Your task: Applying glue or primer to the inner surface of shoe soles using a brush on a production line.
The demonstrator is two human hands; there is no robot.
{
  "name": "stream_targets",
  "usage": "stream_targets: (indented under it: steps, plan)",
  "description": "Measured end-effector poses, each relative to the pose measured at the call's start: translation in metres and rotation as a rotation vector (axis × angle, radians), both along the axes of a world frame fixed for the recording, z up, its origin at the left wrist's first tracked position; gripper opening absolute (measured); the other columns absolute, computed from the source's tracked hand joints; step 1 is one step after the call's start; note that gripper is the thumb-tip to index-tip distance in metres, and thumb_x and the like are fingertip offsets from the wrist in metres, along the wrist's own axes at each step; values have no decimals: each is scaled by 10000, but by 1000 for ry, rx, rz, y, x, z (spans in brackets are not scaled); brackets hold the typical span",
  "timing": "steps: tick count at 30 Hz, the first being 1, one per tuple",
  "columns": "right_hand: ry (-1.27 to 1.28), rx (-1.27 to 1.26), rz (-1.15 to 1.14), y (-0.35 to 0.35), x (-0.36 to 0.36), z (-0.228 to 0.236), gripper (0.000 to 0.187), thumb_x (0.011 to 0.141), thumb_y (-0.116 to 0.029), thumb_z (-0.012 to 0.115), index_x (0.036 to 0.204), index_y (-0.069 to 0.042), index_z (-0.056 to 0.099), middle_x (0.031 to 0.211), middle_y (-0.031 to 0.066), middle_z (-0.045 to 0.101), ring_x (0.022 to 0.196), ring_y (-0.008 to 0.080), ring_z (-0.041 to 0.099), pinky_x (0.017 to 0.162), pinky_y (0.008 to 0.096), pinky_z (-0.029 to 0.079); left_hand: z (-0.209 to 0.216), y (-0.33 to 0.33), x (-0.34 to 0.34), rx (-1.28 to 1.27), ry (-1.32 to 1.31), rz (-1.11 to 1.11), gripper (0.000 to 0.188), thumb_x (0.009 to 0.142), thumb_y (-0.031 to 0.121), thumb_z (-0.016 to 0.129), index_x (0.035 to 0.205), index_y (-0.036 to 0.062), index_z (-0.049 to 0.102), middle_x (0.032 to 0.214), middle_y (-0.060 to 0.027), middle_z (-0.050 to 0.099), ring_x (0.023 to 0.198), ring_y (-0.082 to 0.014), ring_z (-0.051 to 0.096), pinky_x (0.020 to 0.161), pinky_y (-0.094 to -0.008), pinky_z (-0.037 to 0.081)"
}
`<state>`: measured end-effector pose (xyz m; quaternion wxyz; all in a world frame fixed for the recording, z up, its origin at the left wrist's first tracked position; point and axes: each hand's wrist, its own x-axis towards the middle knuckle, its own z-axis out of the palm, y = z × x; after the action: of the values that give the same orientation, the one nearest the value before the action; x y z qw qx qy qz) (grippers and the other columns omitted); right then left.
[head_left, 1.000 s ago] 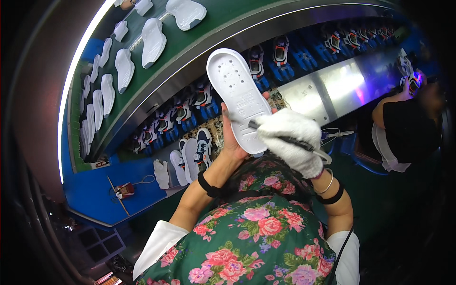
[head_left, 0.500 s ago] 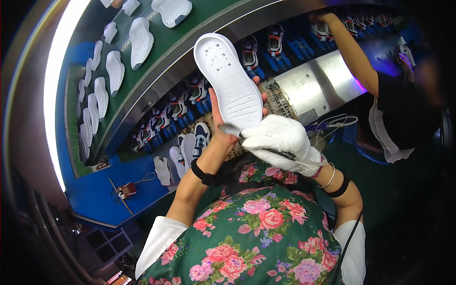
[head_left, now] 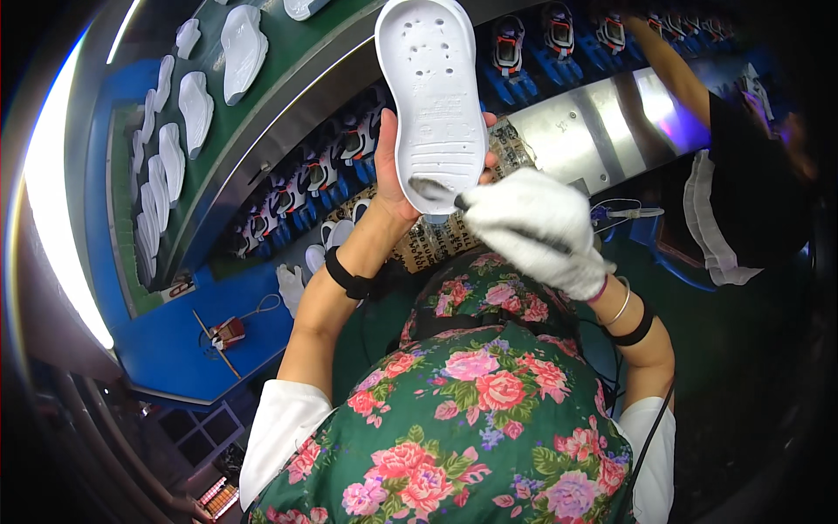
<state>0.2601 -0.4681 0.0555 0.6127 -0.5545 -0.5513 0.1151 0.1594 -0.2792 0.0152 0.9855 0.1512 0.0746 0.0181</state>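
One white shoe sole (head_left: 431, 96) stands upright above the flowered apron (head_left: 471, 419), its heel clasped by the bare left hand (head_left: 397, 179). Just right of the heel, the gloved right hand (head_left: 532, 229) pinches a brush (head_left: 434, 189) touching it.

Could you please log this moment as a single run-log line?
left hand: holds white shoe sole upright | right hand: gloved, grips brush, bristles on sole's heel end | behind: conveyor carrying more soles
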Motion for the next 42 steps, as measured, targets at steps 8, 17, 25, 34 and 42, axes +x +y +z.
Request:
stream_targets:
  steps: [8, 17, 25, 34, 42]
  plan:
    - [145, -35, -19, -7, 4, 2, 167, 750, -37, 785, 911, -59, 747, 952, 95, 742, 822, 236, 699, 750, 336, 552, 0, 9, 5, 5, -112, -117, 946, 873, 739, 483, 1536, 88, 306, 1433, -292, 440, 1125, -461, 601, 916, -552, 524]
    - [-151, 1, 214, -22, -9, -4, 228, 725, -59, 768, 950, -60, 734, 1037, 110, 721, 857, 269, 687, 718, 362, 560, 12, 19, 17, 161, -5, -252, 912, 884, 682, 493, 1530, 66, 308, 1405, -330, 427, 1064, -456, 596, 852, -508, 544]
    - [-74, -21, 100, -19, -2, 2, 215, 726, -30, 790, 931, -76, 746, 964, 109, 734, 809, 267, 690, 727, 349, 553, 8, 14, 33, 215, -19, -253, 952, 843, 707, 539, 1516, 65, 332, 1406, -320, 431, 1053, -442, 602, 836, -510, 540]
    - [346, -187, 109, -32, 23, -1, 204, 752, -24, 791, 953, -44, 758, 940, 98, 745, 856, 197, 709, 774, 312, 560, -2, -5, 31, -106, -37, -236, 789, 980, 609, 383, 1530, 48, 308, 1441, -297, 451, 1213, -468, 562, 1014, -530, 501]
    - [-254, 71, -371, -21, 68, 2, 243, 742, -9, 760, 979, -54, 733, 936, 120, 720, 813, 283, 675, 735, 352, 557, -5, -46, 14, 7, 127, -103, 757, 975, 643, 378, 1489, 88, 390, 1372, -222, 546, 1075, -440, 645, 855, -554, 568]
